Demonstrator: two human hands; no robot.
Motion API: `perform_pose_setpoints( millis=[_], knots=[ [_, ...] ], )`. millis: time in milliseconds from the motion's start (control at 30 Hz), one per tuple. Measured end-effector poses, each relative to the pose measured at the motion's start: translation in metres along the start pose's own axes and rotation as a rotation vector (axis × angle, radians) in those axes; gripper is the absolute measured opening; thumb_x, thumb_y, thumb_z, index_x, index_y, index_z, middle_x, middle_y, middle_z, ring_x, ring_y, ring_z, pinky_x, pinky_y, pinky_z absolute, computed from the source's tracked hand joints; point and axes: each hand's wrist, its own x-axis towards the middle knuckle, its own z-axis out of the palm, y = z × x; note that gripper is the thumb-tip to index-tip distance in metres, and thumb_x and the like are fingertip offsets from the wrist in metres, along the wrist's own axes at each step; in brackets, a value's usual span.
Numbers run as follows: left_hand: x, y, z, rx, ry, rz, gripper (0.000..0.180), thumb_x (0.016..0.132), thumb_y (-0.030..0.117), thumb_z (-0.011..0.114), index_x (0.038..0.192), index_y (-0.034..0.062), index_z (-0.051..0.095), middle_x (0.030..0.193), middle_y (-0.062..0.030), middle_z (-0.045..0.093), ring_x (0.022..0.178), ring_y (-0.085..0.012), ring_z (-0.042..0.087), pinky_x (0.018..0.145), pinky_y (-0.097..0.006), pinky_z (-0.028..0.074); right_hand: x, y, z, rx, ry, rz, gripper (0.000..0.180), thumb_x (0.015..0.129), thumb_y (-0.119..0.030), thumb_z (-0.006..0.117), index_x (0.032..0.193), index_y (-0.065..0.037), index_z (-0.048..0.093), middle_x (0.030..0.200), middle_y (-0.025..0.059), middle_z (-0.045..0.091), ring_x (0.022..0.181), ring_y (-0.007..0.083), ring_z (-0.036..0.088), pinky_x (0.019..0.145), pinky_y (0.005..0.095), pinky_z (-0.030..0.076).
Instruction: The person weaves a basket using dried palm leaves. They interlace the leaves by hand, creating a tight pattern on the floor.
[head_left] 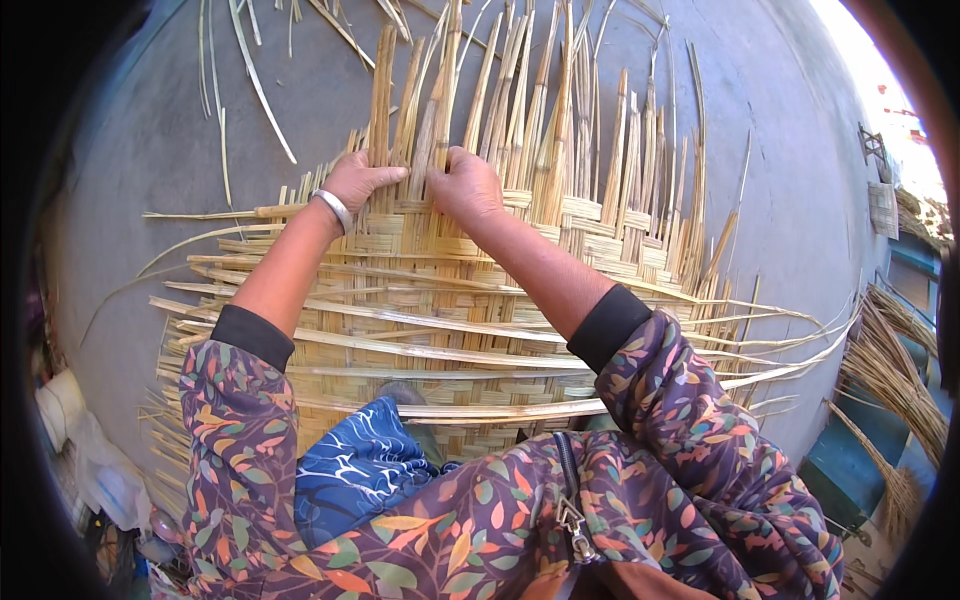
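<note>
A partly woven mat [420,388] of flat, pale yellow split reed strips spreads on the floor in front of me and under my legs. At its far edge, my left hand [362,182] is closed round a few upright strips [381,95], its thumb lying across toward the right. Close beside it, my right hand [468,186] pinches another upright strip [440,110] with its fingers curled in. The fingertips of both hands are partly hidden behind the strips. Several long loose strips [430,322] lie crosswise over the weave, between my forearms and my body.
Unwoven strip ends [560,110] fan out past the far edge. Thin loose strips [262,85] are scattered on the grey floor [780,150]. At the right stand a bundle of reeds [893,375] and a broom [895,490]. Plastic bags [112,485] lie at the left.
</note>
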Motion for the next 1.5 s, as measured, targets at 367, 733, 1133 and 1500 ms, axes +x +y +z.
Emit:
perform_pose_setpoints(
  millis=[367,733,1133,1500],
  knots=[
    [-0.005,0.004,0.003,-0.091,-0.053,-0.035,0.028,0.08,0.012,0.069,0.106,0.0054,0.061,0.098,-0.0013,0.064,0.089,-0.0128,0.059,0.083,-0.029,0.047,-0.007,-0.021,-0.014,-0.087,-0.089,0.122,0.033,0.082,-0.037,0.058,0.094,-0.006,0.059,0.092,0.0187,0.064,0.09,0.0354,0.061,0.076,0.0431,0.048],
    [-0.005,0.008,0.001,-0.167,-0.15,-0.008,0.034,0.081,0.01,0.066,0.113,0.0065,0.058,0.104,-0.0016,0.062,0.096,-0.0142,0.057,0.089,-0.031,0.042,-0.01,-0.024,-0.021,-0.353,-0.237,-0.285,0.034,0.08,-0.019,0.056,0.114,-0.018,0.056,0.091,0.0112,0.066,0.087,0.0305,0.063,0.075,0.0425,0.05],
    [-0.014,-0.003,0.001,-0.351,0.303,0.225,0.025,0.083,-0.002,0.059,0.107,0.0037,0.061,0.093,-0.0027,0.063,0.082,-0.0102,0.059,0.077,-0.024,0.05,0.005,-0.004,-0.019,-0.238,-0.37,-0.31,0.039,0.078,-0.024,0.058,0.117,-0.017,0.058,0.099,0.0127,0.066,0.094,0.0297,0.062,0.082,0.0393,0.048],
    [-0.026,-0.027,-0.004,0.155,0.788,0.16,0.009,0.08,0.005,0.06,0.082,0.0071,0.069,0.072,0.0018,0.065,0.063,-0.0076,0.06,0.059,-0.023,0.051,-0.004,0.023,-0.007,-0.133,-0.145,-0.474,0.027,0.081,-0.005,0.056,0.107,-0.008,0.059,0.101,0.0104,0.058,0.095,0.0294,0.059,0.081,0.0363,0.049]
  ],
)
